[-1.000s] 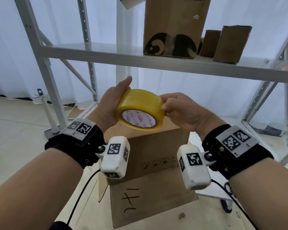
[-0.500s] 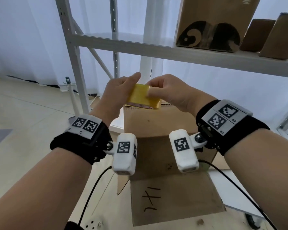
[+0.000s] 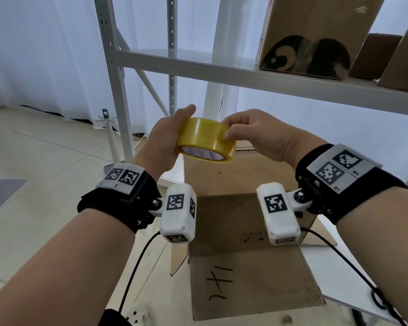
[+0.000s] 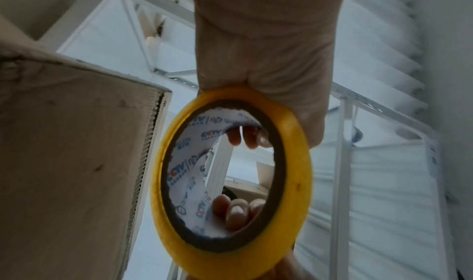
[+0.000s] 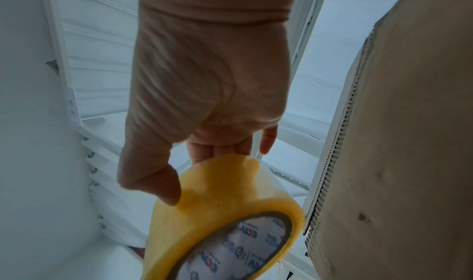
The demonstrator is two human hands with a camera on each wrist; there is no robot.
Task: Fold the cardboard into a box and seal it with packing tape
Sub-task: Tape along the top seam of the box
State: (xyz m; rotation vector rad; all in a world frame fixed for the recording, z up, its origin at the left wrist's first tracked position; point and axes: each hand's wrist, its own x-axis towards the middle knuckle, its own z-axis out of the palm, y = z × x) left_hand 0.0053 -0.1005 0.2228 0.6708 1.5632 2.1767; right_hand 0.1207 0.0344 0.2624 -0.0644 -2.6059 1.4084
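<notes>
A yellow roll of packing tape (image 3: pixel 204 140) is held in the air above a brown cardboard box (image 3: pixel 238 177). My left hand (image 3: pixel 165 140) grips the roll from its left side, thumb over the top. My right hand (image 3: pixel 252 132) pinches the roll's right rim with thumb and fingers. In the left wrist view the tape roll (image 4: pixel 230 171) shows its white printed core, with fingertips visible through the hole. In the right wrist view the right thumb presses a lifted bit of the tape (image 5: pixel 222 185). The box's near flap (image 3: pixel 250 281), marked with black pen, hangs open toward me.
A white metal shelf rack (image 3: pixel 222 69) stands just behind the box. On its shelf rest a tall printed carton (image 3: pixel 313 36) and smaller cartons (image 3: pixel 386 57). A black cable (image 3: pixel 137 267) hangs from my left wrist. Tiled floor (image 3: pixel 33 165) spreads to the left.
Both hands lifted the roll slightly and tilted it, so its printed core shows again. The view has shifted a little closer to the box.
</notes>
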